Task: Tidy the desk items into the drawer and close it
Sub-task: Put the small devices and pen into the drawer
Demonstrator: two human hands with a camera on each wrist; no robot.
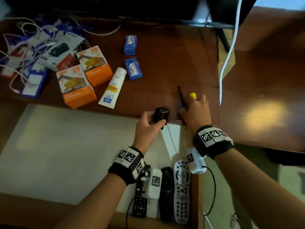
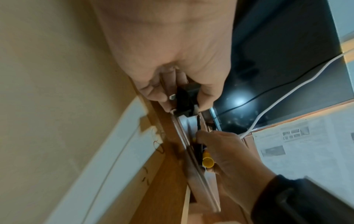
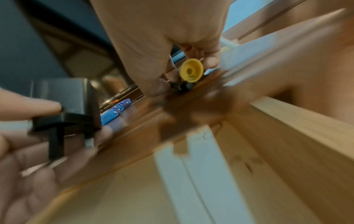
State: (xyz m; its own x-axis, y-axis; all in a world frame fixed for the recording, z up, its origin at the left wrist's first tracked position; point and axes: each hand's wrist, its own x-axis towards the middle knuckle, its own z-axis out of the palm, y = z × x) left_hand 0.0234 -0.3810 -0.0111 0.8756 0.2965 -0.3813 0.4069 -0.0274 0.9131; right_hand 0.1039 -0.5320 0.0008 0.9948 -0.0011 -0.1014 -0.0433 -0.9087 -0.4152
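Observation:
My left hand (image 1: 155, 120) pinches a black plug charger (image 1: 161, 115) between thumb and fingers, just above the desk's front edge; its prong points down in the right wrist view (image 3: 55, 141). The charger (image 2: 184, 98) also fills the left wrist view. My right hand (image 1: 193, 109) lies on the desk edge to the right, fingers curled round a yellow-capped marker (image 1: 193, 95) and a thin black pen (image 1: 182, 96). The marker's yellow end (image 3: 191, 70) faces the right wrist camera. Below both hands the drawer (image 1: 66, 154) stands open, with pale bare floor on its left.
Several remotes (image 1: 181, 187) lie in the drawer's right end. On the desk sit two orange boxes (image 1: 77, 86), a white tube (image 1: 113, 87), two blue packets (image 1: 133, 68) and a tangle of cables and boxes (image 1: 33, 47) at far left. A white cable (image 1: 227, 63) hangs at right.

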